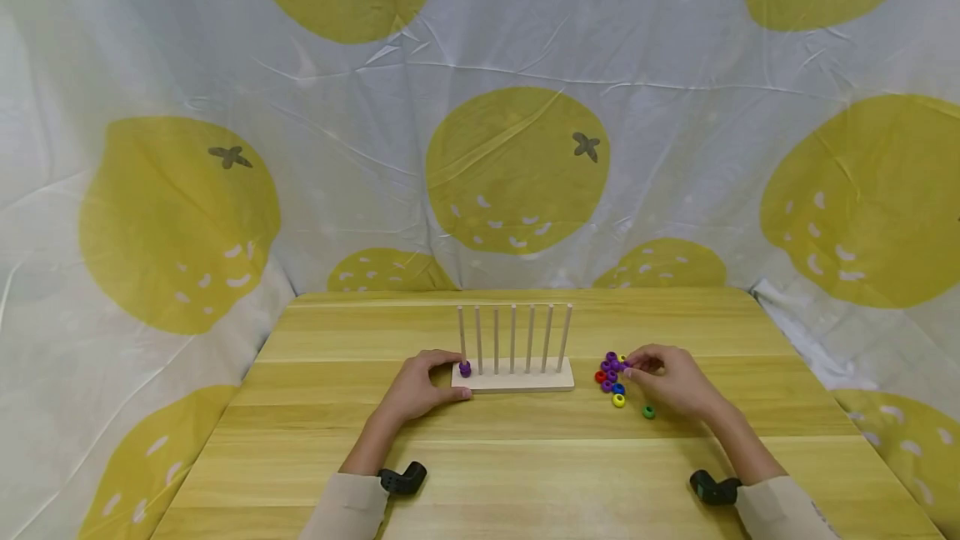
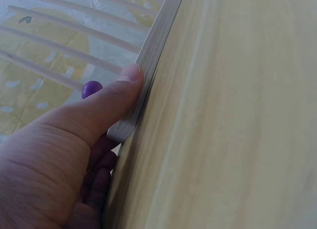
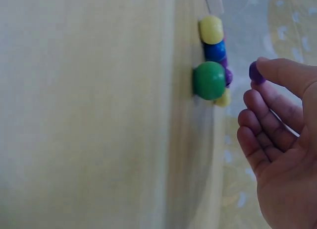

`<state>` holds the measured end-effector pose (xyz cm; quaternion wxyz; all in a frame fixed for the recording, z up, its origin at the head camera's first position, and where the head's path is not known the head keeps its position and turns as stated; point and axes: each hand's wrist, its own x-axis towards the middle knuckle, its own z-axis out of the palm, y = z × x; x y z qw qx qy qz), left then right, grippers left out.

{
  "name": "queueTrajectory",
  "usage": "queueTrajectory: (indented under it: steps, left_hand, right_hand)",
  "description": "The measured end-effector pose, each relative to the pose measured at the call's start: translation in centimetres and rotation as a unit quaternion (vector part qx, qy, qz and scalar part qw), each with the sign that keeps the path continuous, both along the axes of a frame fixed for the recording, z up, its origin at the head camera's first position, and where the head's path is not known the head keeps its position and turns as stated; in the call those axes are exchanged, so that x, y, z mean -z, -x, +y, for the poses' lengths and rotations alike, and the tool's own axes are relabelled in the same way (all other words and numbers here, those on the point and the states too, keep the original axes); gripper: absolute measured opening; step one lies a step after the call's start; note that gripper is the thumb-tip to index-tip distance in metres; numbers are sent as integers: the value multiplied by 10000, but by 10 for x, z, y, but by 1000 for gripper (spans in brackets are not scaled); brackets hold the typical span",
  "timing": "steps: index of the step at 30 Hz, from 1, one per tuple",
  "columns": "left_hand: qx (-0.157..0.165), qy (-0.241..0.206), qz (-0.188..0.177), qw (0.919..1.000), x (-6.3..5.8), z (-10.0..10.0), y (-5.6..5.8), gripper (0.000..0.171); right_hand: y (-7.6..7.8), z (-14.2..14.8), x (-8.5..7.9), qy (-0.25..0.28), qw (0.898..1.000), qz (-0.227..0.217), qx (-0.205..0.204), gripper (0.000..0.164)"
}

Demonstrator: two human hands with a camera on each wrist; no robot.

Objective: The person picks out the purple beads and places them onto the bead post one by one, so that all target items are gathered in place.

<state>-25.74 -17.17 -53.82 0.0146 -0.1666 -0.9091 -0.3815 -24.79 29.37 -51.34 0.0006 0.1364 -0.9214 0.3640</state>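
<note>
A wooden peg stand [image 1: 517, 385] with several upright pegs is on the table. My left hand [image 1: 415, 390] grips the left end of its base, thumb along the front edge and the other fingers behind. Low on the leftmost peg sits purple beading [image 1: 465, 370], seen in the left wrist view as a purple bead [image 2: 92, 89] beyond the thumb. To the right of the stand, my right hand [image 1: 672, 379] pinches a purple bead [image 3: 255, 73] between thumb and index finger. That bead is held above the table, close over a cluster of loose beads.
In the cluster are a red bead [image 1: 600, 377], a blue bead [image 1: 618, 389], a yellow bead [image 1: 618, 401] and several purple ones. A green bead [image 1: 648, 412] lies apart, nearer the front. The wooden table [image 1: 525, 473] backs onto a lemon-print cloth [image 1: 517, 173].
</note>
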Motion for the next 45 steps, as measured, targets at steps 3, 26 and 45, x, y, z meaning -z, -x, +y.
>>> queueTrajectory:
  steps: [3,26,45]
  left_hand:
    - [-3,35,29,10000,0,0,0,66]
    - [116,-1,182,9998,1,-2,2,65]
    - [71,1,152,9999,-1,0,0,64]
  right_hand:
    - [1,-1,-8,-21,9996,292,-45,17]
    - [16,-49,-90,313,9960,774,-308,25]
    - [23,-98,-131,459,9878,1195,-890,21]
